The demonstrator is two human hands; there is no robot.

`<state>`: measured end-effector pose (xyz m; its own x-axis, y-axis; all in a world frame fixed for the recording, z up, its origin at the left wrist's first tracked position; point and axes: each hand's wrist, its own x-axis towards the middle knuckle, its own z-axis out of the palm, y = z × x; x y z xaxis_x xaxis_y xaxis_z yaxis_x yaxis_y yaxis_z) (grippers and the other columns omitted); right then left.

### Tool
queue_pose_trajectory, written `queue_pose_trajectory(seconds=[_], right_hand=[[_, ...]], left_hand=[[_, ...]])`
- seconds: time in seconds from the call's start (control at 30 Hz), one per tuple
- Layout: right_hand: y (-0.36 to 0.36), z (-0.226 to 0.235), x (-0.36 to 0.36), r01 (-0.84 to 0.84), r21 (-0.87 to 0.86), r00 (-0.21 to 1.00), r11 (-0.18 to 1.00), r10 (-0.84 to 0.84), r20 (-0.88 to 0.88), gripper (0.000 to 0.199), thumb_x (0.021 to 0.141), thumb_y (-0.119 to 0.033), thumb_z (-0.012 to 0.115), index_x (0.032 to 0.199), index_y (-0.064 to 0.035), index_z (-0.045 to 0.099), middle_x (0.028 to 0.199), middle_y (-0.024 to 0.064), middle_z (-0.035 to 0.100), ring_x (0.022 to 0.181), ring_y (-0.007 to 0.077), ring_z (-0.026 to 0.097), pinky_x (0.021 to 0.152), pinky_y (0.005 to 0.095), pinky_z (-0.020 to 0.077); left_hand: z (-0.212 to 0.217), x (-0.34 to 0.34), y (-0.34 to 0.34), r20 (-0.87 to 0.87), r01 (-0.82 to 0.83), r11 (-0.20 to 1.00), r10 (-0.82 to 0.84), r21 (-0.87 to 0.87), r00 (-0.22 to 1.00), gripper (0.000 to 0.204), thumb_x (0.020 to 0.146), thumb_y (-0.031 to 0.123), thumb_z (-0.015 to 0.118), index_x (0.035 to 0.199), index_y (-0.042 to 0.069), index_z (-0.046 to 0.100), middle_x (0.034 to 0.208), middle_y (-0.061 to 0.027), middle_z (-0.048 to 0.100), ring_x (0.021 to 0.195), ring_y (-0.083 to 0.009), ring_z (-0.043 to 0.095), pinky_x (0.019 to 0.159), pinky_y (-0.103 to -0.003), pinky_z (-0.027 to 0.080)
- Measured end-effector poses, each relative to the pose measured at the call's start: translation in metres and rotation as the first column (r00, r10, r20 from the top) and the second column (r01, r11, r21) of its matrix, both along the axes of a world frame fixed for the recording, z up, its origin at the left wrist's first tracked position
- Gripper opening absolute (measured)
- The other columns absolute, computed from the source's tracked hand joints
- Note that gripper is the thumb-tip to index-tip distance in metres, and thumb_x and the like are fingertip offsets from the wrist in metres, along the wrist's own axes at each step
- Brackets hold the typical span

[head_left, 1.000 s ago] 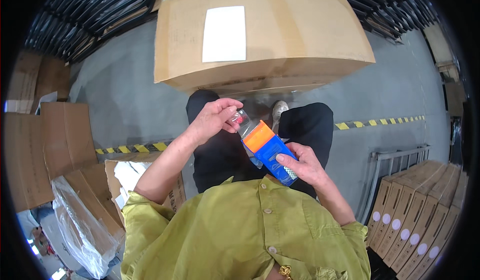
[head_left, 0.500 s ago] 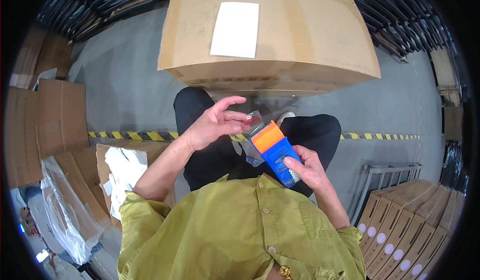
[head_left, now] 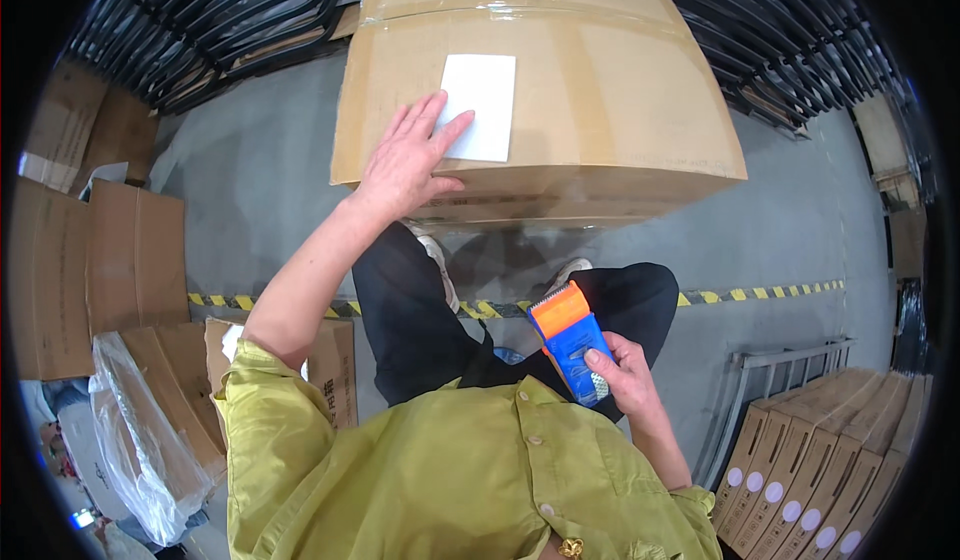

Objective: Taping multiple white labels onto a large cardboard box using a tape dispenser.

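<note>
My left hand (head_left: 405, 160) reaches out over the near left part of a large taped cardboard box (head_left: 610, 90). Its fingers are spread, with the fingertips and thumb over the left edge of a white sheet of paper (head_left: 487, 110) lying on the box top. Whether they press on it is hard to tell. My right hand (head_left: 625, 372) is wrapped around a blue and orange tape dispenser (head_left: 575, 350), held above my right thigh with its toothed edge pointing away from me. A roll of tape shows partly inside the dispenser.
To my left stand an open carton (head_left: 335, 370), brown cartons (head_left: 135, 260) and clear plastic wrap (head_left: 140, 440). At right, flat boxes (head_left: 800, 460) stand in a row beside a metal frame (head_left: 780, 355). Black metal racks (head_left: 230, 30) flank the far side. Striped tape (head_left: 760, 293) crosses the floor.
My left hand has left the dispenser's front, where its fingers were at a short clear and red strip, and moved forward to the paper. The dispenser is slightly lower; the strip no longer shows.
</note>
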<state>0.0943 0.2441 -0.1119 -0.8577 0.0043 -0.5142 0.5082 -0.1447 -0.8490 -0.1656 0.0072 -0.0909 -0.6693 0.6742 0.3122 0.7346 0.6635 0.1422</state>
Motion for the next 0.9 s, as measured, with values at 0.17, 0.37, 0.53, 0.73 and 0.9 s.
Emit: queue_pose_trajectory(seconds=[0.17, 0.37, 0.53, 0.73, 0.9], right_hand=[[0.004, 0.008, 0.003, 0.061, -0.048, 0.995, 0.997, -0.064, -0.073, 0.043, 0.077, -0.032, 0.063, 0.098, 0.0047, 0.056, 0.085, 0.0062, 0.061, 0.075, 0.009, 0.054, 0.069, 0.0227, 0.0433], [0.021, 0.02, 0.013, 0.141, -0.075, 0.969, 0.987, -0.153, -0.195, 0.048, 0.074, -0.034, 0.064, 0.099, 0.0051, 0.055, 0.086, 0.0075, 0.061, 0.077, 0.0108, 0.056, 0.07, 0.0224, 0.0436], [0.023, 0.026, 0.017, 0.088, -0.066, 0.96, 0.994, -0.102, -0.26, 0.048, 0.074, -0.033, 0.065, 0.1, 0.0051, 0.054, 0.087, 0.0076, 0.061, 0.078, 0.0112, 0.056, 0.07, 0.0228, 0.0442], [0.018, 0.026, 0.028, 0.021, -0.043, 0.966, 0.999, -0.031, -0.257, 0.043, 0.075, -0.026, 0.064, 0.103, 0.0047, 0.053, 0.09, 0.0077, 0.06, 0.079, 0.011, 0.056, 0.07, 0.0238, 0.0447], [-0.002, 0.024, 0.026, -0.009, 0.01, 0.988, 1.0, 0.011, -0.152, 0.039, 0.08, -0.025, 0.06, 0.103, 0.0045, 0.051, 0.091, 0.0067, 0.059, 0.081, 0.0102, 0.055, 0.073, 0.0252, 0.0444]], left_hand=[[-0.012, 0.04, 0.043, -0.036, -0.054, 0.997, 0.056, 0.06, 0.998, 0.064, 0.074, 0.029, 0.063, 0.128, 0.01, 0.035, 0.129, -0.0233, 0.032, 0.119, -0.0369, 0.033, 0.1, -0.042, 0.026], [0.023, 0.091, 0.064, 0.374, -0.113, 0.86, -0.095, 0.498, 0.922, 0.064, 0.078, 0.034, 0.059, 0.125, -0.001, 0.034, 0.124, -0.0276, 0.037, 0.117, -0.0355, 0.037, 0.097, -0.042, 0.03], [-0.036, 0.09, 0.063, 0.844, -0.474, 0.869, -0.356, 0.141, -0.401, 0.069, 0.073, 0.064, 0.05, 0.102, 0.001, 0.048, 0.096, -0.0141, 0.056, 0.085, -0.0189, 0.055, 0.072, -0.031, 0.046], [-0.026, 0.097, 0.078, 0.826, -0.474, 0.856, -0.411, 0.206, -0.384, 0.015, 0.076, 0.014, 0.066, 0.079, 0.001, 0.061, 0.066, -0.0015, 0.06, 0.056, -0.01, 0.055, 0.054, -0.021, 0.044], [0.012, 0.083, 0.057, 0.852, -0.259, 0.819, -0.445, 0.512, 0.275, 0.015, 0.078, 0.016, 0.063, 0.077, 0.002, 0.06, 0.066, -0.0025, 0.06, 0.059, -0.0128, 0.056, 0.055, -0.024, 0.045]])
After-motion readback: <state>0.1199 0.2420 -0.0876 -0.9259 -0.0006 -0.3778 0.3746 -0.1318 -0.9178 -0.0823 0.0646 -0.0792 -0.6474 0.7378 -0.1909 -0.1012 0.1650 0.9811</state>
